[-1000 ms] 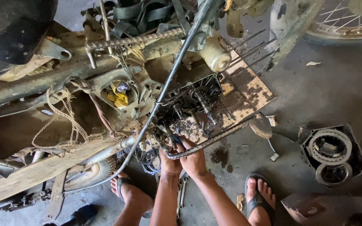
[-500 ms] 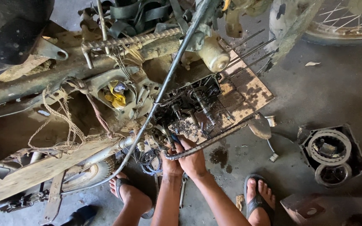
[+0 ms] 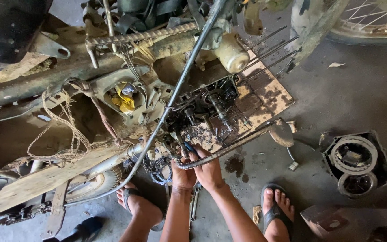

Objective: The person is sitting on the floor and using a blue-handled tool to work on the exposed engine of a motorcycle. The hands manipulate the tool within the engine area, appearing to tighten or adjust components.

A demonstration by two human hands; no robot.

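Observation:
A dirty motorcycle lies stripped, with its open engine case [image 3: 211, 107] showing gears and shafts. My left hand [image 3: 182, 172] and my right hand [image 3: 209, 170] are pressed together at the lower edge of the engine, just under a bent metal bar [image 3: 229, 148]. A blue-handled tool [image 3: 189, 148] sticks up between the two hands toward the engine; my right hand seems to grip it. What my left hand's fingers hold is hidden. A loose drive chain [image 3: 157, 168] hangs just left of my hands.
A removed engine cover with clutch rings [image 3: 357, 161] lies on the concrete floor at right. A wrench [image 3: 195, 204] lies between my feet in sandals [image 3: 276, 213]. A wooden plank [image 3: 36, 181] crosses lower left; a wheel [image 3: 372, 18] is upper right.
Both hands stay at the same spot under the engine. The view has shifted slightly; the hands have barely moved.

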